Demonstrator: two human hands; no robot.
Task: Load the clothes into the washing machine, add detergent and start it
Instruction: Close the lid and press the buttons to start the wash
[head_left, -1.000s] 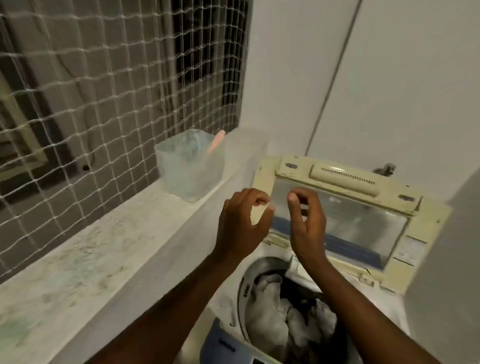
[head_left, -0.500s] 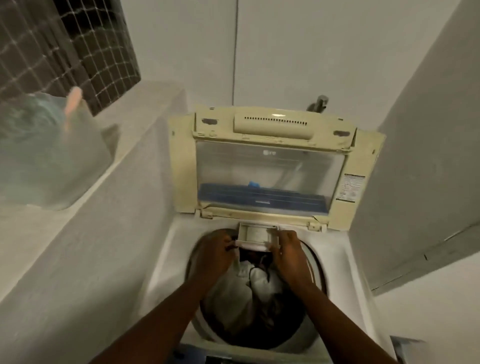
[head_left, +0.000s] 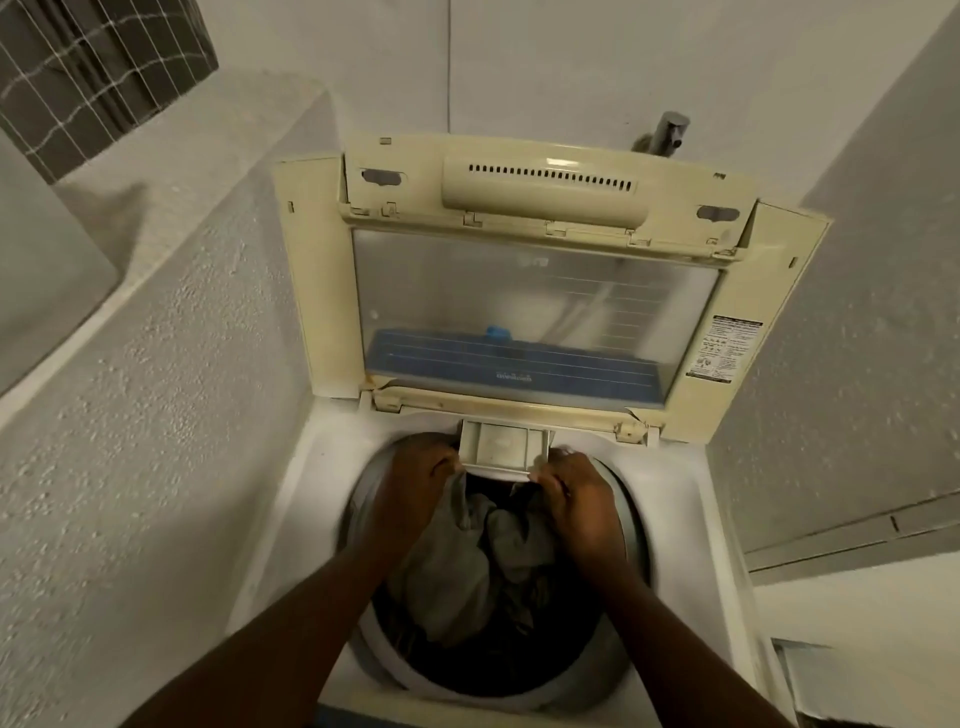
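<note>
A white top-loading washing machine (head_left: 332, 457) stands below me with its yellowed lid (head_left: 519, 291) raised upright against the back wall. Grey and white clothes (head_left: 467, 561) lie in the dark drum. A small white detergent drawer (head_left: 498, 451) juts out over the drum at the back rim. My left hand (head_left: 415, 483) holds the drawer's left end and my right hand (head_left: 571, 488) holds its right end. Both forearms reach over the drum.
A rough plaster ledge (head_left: 171, 322) runs along the left, with a netted window (head_left: 88, 67) above it. A metal tap (head_left: 667, 130) sticks out of the wall behind the lid. Walls close in on the right.
My view swung from the ledge and its plastic tub down to the machine. Both hands dropped from in front of the lid to the detergent drawer and took hold of it.
</note>
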